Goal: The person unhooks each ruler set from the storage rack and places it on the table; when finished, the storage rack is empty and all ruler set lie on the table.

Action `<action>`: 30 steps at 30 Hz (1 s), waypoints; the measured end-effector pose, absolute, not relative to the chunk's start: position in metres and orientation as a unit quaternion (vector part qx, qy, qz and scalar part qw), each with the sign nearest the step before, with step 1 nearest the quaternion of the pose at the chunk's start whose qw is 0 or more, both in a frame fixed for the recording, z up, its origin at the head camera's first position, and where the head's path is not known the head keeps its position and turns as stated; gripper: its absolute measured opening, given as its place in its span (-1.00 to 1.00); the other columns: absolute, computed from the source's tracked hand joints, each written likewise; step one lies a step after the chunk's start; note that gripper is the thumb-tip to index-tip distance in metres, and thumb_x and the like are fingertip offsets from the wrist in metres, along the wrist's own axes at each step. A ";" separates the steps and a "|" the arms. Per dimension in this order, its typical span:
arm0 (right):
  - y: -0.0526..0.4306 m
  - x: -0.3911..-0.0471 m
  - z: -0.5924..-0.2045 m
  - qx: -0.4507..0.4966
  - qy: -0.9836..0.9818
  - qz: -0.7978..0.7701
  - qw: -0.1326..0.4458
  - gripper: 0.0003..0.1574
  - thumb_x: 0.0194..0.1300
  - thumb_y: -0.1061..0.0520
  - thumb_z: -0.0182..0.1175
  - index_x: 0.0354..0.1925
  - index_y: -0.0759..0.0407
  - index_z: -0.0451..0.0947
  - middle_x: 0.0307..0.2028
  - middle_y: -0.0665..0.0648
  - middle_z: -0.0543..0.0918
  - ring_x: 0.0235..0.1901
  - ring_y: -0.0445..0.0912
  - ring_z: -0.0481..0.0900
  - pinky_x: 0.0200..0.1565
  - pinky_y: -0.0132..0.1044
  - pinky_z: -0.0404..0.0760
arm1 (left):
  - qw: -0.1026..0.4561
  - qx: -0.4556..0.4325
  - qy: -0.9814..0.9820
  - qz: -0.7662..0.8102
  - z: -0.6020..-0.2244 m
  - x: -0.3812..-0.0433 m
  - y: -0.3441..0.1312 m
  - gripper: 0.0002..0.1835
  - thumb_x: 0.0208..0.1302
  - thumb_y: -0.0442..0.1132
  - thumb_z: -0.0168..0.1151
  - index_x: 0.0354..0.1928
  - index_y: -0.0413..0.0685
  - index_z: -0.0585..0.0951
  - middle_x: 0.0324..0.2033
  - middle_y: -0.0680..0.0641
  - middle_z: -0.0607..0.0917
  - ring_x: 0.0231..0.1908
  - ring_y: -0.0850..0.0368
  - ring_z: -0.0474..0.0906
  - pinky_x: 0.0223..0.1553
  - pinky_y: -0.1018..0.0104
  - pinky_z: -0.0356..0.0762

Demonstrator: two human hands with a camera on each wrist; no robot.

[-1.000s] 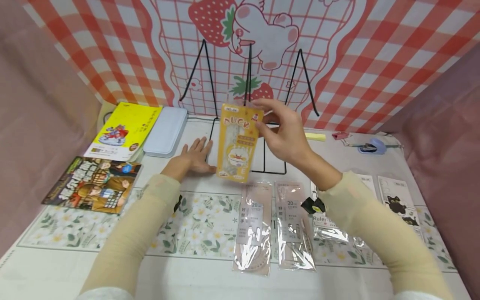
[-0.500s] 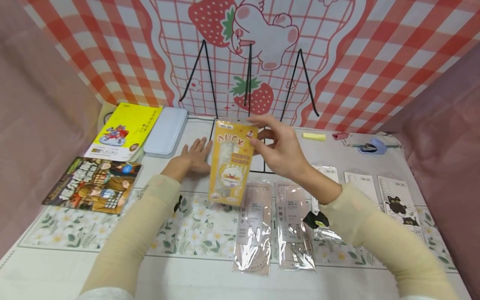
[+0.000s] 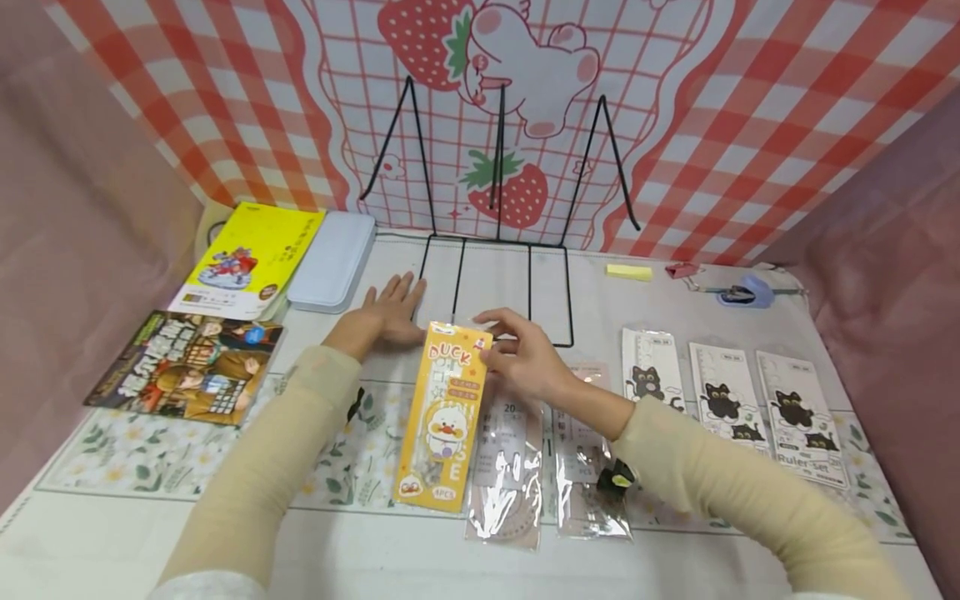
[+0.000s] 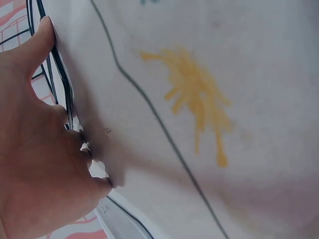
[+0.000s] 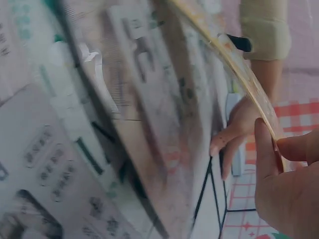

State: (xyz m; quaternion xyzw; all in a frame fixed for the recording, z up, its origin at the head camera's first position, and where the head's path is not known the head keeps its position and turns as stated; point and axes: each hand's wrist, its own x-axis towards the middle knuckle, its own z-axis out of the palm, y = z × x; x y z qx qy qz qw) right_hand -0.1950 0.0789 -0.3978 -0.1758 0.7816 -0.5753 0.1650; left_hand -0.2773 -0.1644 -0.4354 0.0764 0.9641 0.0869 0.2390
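My right hand (image 3: 527,358) pinches the upper right edge of a yellow ruler set package (image 3: 442,421) with a duck print, low over the floral strip of the table. In the right wrist view the yellow package (image 5: 249,89) is seen edge-on between thumb and fingers. My left hand (image 3: 386,312) lies with spread fingers beside the left side of a black wire rack (image 3: 529,292). In the left wrist view the left hand (image 4: 45,144) has its thumb against a black wire (image 4: 62,74). Two clear pink packages (image 3: 510,500) lie right of the yellow one.
Several cat-print ruler sets (image 3: 798,412) lie at right. Behind them are a yellow strip (image 3: 628,272), a red clip (image 3: 681,270) and a blue object (image 3: 745,292). A yellow book (image 3: 251,258), a comic-covered book (image 3: 198,362) and a pale blue case (image 3: 330,262) lie left.
My right hand has brought the yellow package down and toward me from the rack's middle prong, lowering it to the floral strip. The left hand has stayed in place.
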 end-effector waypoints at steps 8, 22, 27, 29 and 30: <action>0.078 -0.192 -0.412 -0.134 0.816 -0.509 0.238 -0.36 0.30 0.29 0.16 0.32 0.12 0.33 0.21 0.25 0.48 0.00 0.05 0.65 -0.12 -0.22 0.76 | 0.242 0.080 0.963 0.083 -0.438 -0.279 -0.162 0.16 0.20 0.43 0.01 0.53 0.03 -0.38 0.53 -0.15 -0.46 0.55 -0.15 -0.53 0.52 -0.22 -0.49; 0.081 -0.189 -0.415 -0.115 0.806 -0.498 0.300 -0.21 0.32 0.28 0.13 0.44 0.18 0.10 0.49 0.28 0.16 0.27 0.15 0.50 0.04 -0.27 0.69 | 0.242 0.072 0.964 0.082 -0.438 -0.279 -0.159 0.19 0.16 0.46 0.03 0.53 0.02 -0.37 0.53 -0.15 -0.45 0.55 -0.15 -0.53 0.52 -0.20 -0.50; 0.086 -0.190 -0.407 -0.110 0.804 -0.490 0.318 -0.17 0.33 0.23 0.14 0.47 0.08 0.06 0.51 0.22 0.11 0.05 0.09 0.68 0.05 -0.22 0.69 | 0.242 0.073 0.964 0.082 -0.437 -0.277 -0.159 0.19 0.16 0.45 0.04 0.53 0.02 -0.36 0.54 -0.15 -0.44 0.55 -0.15 -0.52 0.53 -0.21 -0.48; 0.088 -0.191 -0.405 -0.106 0.802 -0.490 0.323 -0.16 0.32 0.24 0.13 0.47 0.06 0.05 0.51 0.22 0.10 -0.02 0.09 0.72 0.04 -0.20 0.70 | 0.242 0.071 0.964 0.082 -0.437 -0.277 -0.159 0.19 0.17 0.45 0.04 0.53 0.02 -0.35 0.54 -0.15 -0.44 0.55 -0.15 -0.52 0.53 -0.21 -0.48; 0.089 -0.191 -0.404 -0.104 0.801 -0.491 0.326 -0.16 0.32 0.24 0.13 0.47 0.06 0.04 0.52 0.22 0.10 -0.06 0.09 0.73 0.04 -0.19 0.70 | 0.243 0.071 0.964 0.081 -0.438 -0.276 -0.159 0.19 0.17 0.45 0.04 0.53 0.02 -0.35 0.54 -0.15 -0.44 0.55 -0.16 -0.52 0.53 -0.21 -0.48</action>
